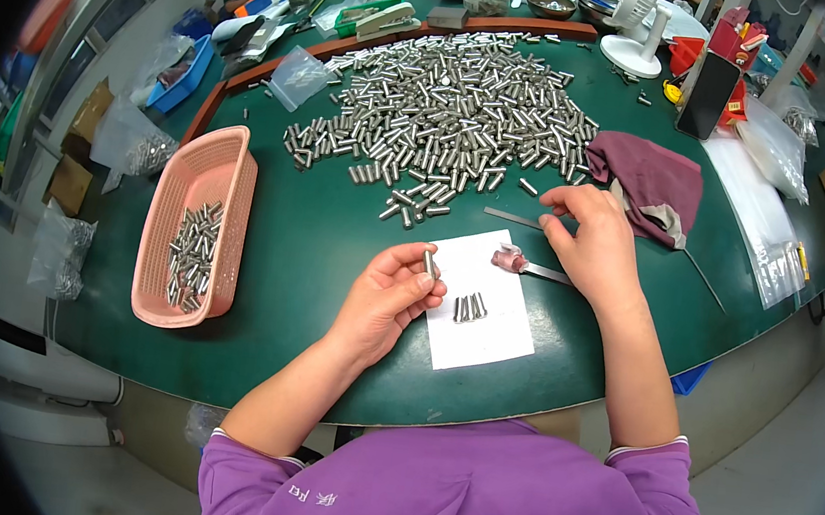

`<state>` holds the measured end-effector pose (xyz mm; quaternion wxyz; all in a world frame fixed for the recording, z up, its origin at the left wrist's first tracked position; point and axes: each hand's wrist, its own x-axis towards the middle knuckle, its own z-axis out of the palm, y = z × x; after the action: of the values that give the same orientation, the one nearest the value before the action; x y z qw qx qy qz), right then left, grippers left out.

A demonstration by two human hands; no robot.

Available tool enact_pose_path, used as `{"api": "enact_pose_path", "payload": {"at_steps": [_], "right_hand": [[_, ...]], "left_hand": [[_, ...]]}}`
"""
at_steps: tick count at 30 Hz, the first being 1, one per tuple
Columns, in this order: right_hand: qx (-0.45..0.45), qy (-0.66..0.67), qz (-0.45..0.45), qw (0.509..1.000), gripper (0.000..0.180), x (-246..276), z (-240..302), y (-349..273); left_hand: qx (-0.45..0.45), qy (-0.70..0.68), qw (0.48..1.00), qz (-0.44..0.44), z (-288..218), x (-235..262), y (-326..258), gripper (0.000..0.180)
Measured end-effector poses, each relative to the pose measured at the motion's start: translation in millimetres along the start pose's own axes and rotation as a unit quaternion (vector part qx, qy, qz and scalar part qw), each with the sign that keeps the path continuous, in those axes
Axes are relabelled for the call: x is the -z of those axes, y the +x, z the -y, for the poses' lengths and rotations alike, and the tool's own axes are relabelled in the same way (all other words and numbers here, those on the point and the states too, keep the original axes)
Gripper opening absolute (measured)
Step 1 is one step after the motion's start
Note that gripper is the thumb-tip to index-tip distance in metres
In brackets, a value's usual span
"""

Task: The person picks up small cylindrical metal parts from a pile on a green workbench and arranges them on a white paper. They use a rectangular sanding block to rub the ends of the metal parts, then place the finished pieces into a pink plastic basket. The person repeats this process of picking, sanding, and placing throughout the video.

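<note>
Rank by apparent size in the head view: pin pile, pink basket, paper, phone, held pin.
Largest to smallest:
1. Pin pile
2. Pink basket
3. Paper
4. Phone
5. Held pin

Bright, soft light (strong edge distortion)

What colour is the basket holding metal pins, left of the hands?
The basket is pink; it shows best in the head view.
</note>
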<state>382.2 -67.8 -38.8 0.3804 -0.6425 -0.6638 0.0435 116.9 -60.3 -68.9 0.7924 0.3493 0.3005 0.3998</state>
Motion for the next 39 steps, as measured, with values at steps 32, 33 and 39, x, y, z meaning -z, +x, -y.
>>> {"api": "enact_pose_path", "payload": {"at_steps": [32, 33, 39], "right_hand": [[-0.05, -0.101, -0.162, 0.98, 0.038, 11.1, -34.5, 11.1], [-0.062, -0.116, -0.155, 0.979, 0.04, 12.2, -39.0, 10.7], [-0.182, -0.173, -0.044, 0.967, 0.036, 20.1, -58.5, 9.3]], "left_hand": [[-0.026, 0.009, 0.999, -0.025, 2.4, 8.0, 7.2, 0.032], [-0.027, 0.01, 0.999, -0.025, 2.7, 8.3, 7.8, 0.032], [-0.028, 0.008, 0.999, -0.017, 4.4, 11.7, 7.5, 0.03]]}}
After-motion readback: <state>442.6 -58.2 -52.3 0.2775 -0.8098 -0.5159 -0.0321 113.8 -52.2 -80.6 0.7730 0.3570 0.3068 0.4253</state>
